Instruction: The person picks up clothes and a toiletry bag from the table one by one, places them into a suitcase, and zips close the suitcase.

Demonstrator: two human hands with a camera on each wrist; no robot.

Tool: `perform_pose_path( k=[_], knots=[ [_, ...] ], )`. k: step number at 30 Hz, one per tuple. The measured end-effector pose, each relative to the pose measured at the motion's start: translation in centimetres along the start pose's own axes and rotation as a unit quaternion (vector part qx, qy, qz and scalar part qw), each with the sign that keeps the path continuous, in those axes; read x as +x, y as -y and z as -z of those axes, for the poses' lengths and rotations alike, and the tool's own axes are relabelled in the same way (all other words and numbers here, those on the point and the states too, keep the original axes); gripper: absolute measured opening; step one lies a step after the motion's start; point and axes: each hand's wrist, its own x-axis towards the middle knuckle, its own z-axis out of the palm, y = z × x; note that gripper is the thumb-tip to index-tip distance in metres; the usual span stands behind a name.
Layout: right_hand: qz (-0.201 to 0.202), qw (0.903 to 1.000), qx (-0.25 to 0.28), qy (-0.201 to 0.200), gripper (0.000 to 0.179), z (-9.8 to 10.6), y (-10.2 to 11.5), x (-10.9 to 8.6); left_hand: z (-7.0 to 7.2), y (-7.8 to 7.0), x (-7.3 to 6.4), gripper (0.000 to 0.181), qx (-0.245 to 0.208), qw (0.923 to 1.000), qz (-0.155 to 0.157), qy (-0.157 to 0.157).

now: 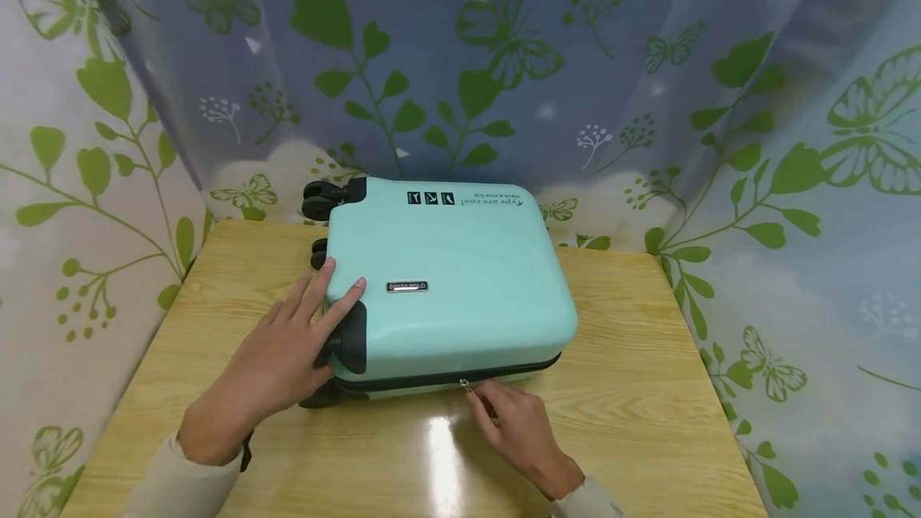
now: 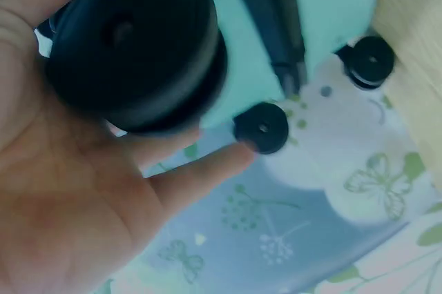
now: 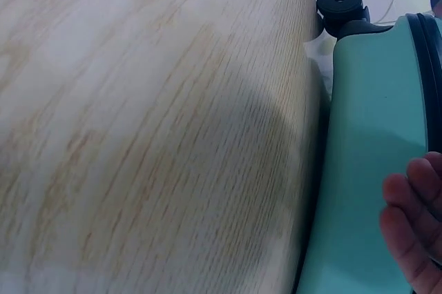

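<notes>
A mint-green hard-shell suitcase point(image 1: 453, 262) lies flat on the wooden table, its black wheels to the left. Along its near side runs a black zipper point(image 1: 417, 381) with a metal zipper pull point(image 1: 464, 383). My right hand point(image 1: 514, 426) pinches that pull between thumb and forefinger, a little right of the side's middle. My left hand point(image 1: 277, 354) rests with spread fingers over the suitcase's near left corner, fingertips on the shell. In the left wrist view a large black wheel point(image 2: 138, 45) sits in front of the left palm. Curled fingers point(image 3: 414, 218) of the right hand show beside the shell in the right wrist view.
The wooden table point(image 1: 633, 422) extends on both sides and in front of the suitcase. Behind it and at both sides hangs a curtain point(image 1: 432, 62) printed with green leaves and butterflies. Further black wheels point(image 1: 320, 200) stick out at the far left corner.
</notes>
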Motion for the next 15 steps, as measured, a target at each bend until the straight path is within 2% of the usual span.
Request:
perform_pose_path(
  k=[2,4,8,11,15],
  knots=[
    [-0.007,0.9999,0.0,0.01,0.016,-0.09,0.08,0.03,-0.1,0.18,-0.27,0.122,-0.008,0.9998,0.014,-0.01],
    [-0.011,0.9998,-0.003,0.019,0.015,-0.18,0.15,0.07,-0.26,0.15,-0.36,0.118,0.002,0.9994,0.018,-0.031],
    [-0.009,0.9996,-0.009,0.024,0.018,-0.31,0.31,0.22,-0.71,-0.25,-0.27,0.11,0.058,0.9943,0.023,-0.086],
    [0.006,0.9999,-0.009,0.001,0.026,-0.37,0.28,0.33,-0.94,-0.32,-0.19,0.109,0.09,0.9894,0.021,-0.112],
    [0.041,0.9981,-0.014,-0.044,0.033,-0.2,-0.01,0.44,-0.93,0.09,-0.3,0.112,0.108,0.9853,0.006,-0.132]
  ],
)
